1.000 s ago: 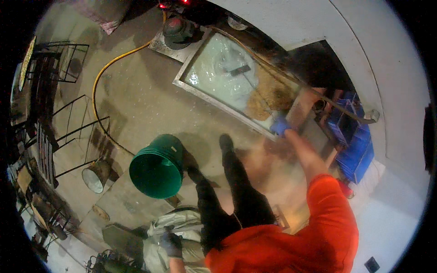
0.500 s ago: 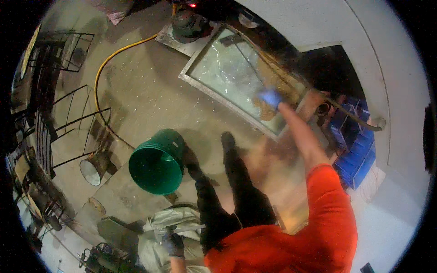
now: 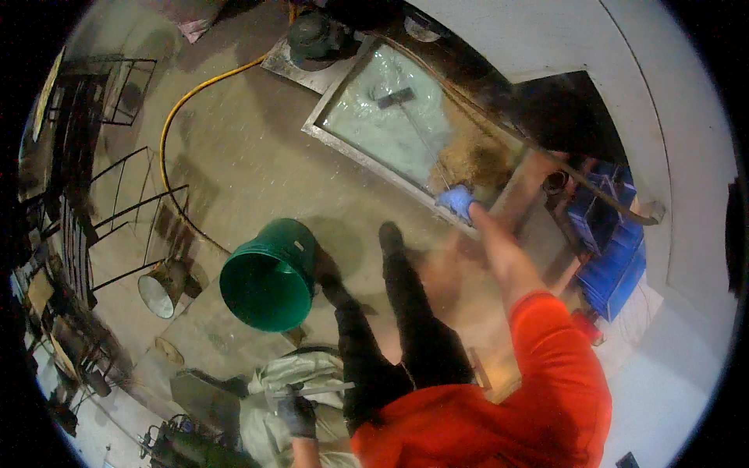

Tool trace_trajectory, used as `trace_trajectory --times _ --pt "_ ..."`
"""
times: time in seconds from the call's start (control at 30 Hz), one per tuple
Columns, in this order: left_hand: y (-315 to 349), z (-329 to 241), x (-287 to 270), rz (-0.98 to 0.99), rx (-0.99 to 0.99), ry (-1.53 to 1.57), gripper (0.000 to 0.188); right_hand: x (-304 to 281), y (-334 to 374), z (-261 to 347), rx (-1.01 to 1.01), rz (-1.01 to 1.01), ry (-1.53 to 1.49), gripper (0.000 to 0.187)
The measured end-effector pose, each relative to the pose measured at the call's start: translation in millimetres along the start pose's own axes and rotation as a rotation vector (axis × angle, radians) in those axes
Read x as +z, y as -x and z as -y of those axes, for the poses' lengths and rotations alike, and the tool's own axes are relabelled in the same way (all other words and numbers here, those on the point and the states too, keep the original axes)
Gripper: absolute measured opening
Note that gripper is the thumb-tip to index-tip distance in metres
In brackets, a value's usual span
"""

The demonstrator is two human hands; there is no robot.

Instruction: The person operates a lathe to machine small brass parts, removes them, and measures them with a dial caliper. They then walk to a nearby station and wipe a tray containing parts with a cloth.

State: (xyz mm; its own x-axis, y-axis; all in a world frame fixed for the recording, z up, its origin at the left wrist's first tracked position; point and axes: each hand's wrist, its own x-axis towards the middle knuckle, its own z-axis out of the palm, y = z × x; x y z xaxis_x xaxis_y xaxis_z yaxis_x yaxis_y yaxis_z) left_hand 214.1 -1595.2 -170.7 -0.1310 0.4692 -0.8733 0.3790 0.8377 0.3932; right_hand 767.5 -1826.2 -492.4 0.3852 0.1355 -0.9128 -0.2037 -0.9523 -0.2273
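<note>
My right hand, in a blue glove, is closed round the handle of a long thin tool with a flat rectangular head, perhaps a hoe or scraper. The head lies in pale, milky liquid inside a rectangular metal-rimmed trough. Wet tan, grainy material is heaped at the trough's right end, beside the handle. At lower left, my left hand, in a dark grey glove, is closed on a straight light-grey tool above a pale sack; its exact kind is unclear.
A green bucket lies tipped on the floor left of my legs. A yellow hose curves past it to a motor at the trough's far end. Black metal racks stand left, blue crates right, pale sacking below.
My right hand has drawn back toward me, to the trough's near rim. The tool's head has come nearer through the liquid. My left hand has hardly moved.
</note>
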Motion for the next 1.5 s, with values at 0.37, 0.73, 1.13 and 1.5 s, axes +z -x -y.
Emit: trace_trajectory --times 0.37,0.73,1.13,1.5 --pt "1 -8 -1 -0.120 -0.058 0.042 0.023 -8 83 -74 -0.065 -0.059 0.176 0.044" --pt "12 -3 -6 -0.036 -0.044 0.028 0.030 -46 61 122 -0.175 0.017 -0.052 0.041" --pt "16 -5 5 -0.022 -0.085 0.088 0.034 -18 43 -66 -0.122 0.008 0.405 0.042" --pt "16 9 -6 0.010 -0.130 0.144 0.025 -39 47 29 -0.333 -0.015 0.137 0.045"
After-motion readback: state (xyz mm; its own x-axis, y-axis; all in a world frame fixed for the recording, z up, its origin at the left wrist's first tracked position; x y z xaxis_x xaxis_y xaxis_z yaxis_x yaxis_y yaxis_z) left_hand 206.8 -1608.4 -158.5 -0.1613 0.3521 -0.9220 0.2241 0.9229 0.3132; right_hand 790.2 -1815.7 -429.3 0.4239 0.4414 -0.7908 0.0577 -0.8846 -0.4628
